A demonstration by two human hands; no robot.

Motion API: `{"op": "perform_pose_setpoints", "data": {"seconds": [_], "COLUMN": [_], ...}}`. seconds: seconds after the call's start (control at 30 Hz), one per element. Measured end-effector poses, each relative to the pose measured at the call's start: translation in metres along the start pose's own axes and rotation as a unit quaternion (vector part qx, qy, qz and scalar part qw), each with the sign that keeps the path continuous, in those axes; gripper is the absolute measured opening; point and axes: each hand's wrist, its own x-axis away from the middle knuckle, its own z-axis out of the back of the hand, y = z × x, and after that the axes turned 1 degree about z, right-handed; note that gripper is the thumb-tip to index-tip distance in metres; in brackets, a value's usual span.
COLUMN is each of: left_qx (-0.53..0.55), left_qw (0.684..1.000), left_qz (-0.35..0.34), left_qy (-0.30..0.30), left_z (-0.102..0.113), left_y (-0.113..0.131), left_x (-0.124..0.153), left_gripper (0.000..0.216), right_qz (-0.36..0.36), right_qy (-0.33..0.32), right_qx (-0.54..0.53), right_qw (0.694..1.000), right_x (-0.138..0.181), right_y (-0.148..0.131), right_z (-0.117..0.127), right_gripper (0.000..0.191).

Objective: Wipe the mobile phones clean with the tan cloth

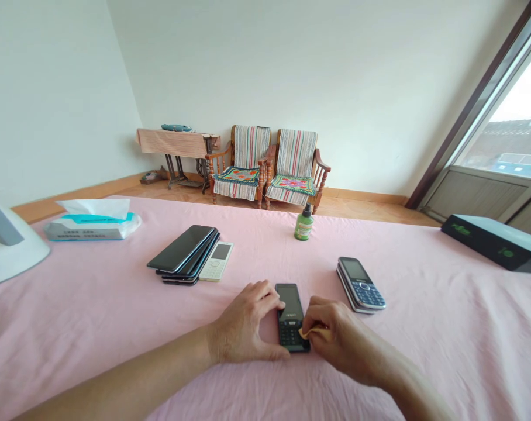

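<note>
A black keypad phone [290, 310] lies face up on the pink cloth, its screen toward the far side. My left hand [248, 321] grips it along the left side, with fingers at the upper edge and thumb near the lower corner. Bunched in my right hand [333, 333] is a small orange-yellow cloth [317, 331], pressed against the right side of the phone's keypad. The fingers of this hand are closed, and most of the cloth is hidden in them. Right of my hands sits a stack of keypad phones [361, 283], a dark blue one on top.
Smartphones [184, 251] are stacked at the left, with a white keypad phone [217, 261] beside them. A green pump bottle [304, 225] stands toward the table's far edge. A tissue pack [92, 227] is far left; a black box [496, 241] is far right.
</note>
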Motion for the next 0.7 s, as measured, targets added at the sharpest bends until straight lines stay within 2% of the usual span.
{"op": "perform_pose_setpoints", "data": {"seconds": [0.27, 0.5, 0.7], "left_qx": [0.012, 0.007, -0.007], "left_qw": [1.0, 1.0, 1.0], "left_qz": [0.0, -0.009, 0.01], "left_qy": [0.002, 0.002, 0.007], "left_z": [0.001, 0.001, 0.004], "left_y": [0.0, 0.001, 0.001], "left_x": [0.0, 0.001, 0.0], "left_gripper": [0.063, 0.062, 0.056], "right_qz": [0.039, -0.002, 0.027], "right_qy": [0.003, -0.002, 0.084], "right_qx": [-0.012, 0.032, 0.011], "right_qw": [0.999, 0.999, 0.996], "right_x": [-0.005, 0.006, 0.002], "right_y": [-0.007, 0.013, 0.015], "right_z": [-0.011, 0.01, 0.017], "right_gripper": [0.026, 0.025, 0.025]}}
